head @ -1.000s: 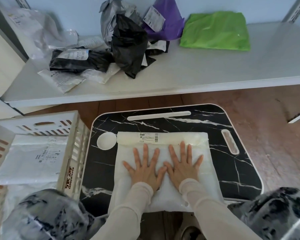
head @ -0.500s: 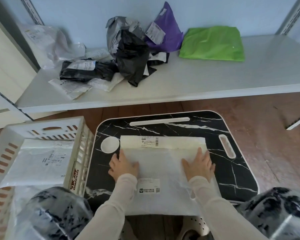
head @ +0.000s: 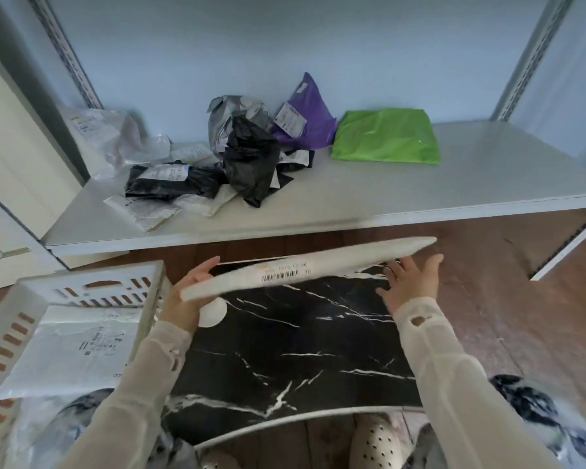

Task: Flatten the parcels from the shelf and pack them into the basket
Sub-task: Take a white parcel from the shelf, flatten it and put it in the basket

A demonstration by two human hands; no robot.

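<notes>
1. Above black marble-look lap table [head: 285, 350] – flat white mailer parcel [head: 318, 265] held edge-on, label blurred.
2. L hand [head: 186, 296] grips its left end.
3. R hand [head: 410, 282] fingers spread under right end – contact unclear.

Both arms are stretched out forward. Left hand [head: 183, 296] grips the left end of the white parcel [head: 305, 265], thumb on top, fingers underneath. Right hand [head: 410, 282] is open with fingers spread, just at the parcel's right end; can't tell if it's actually touching.
</notes>
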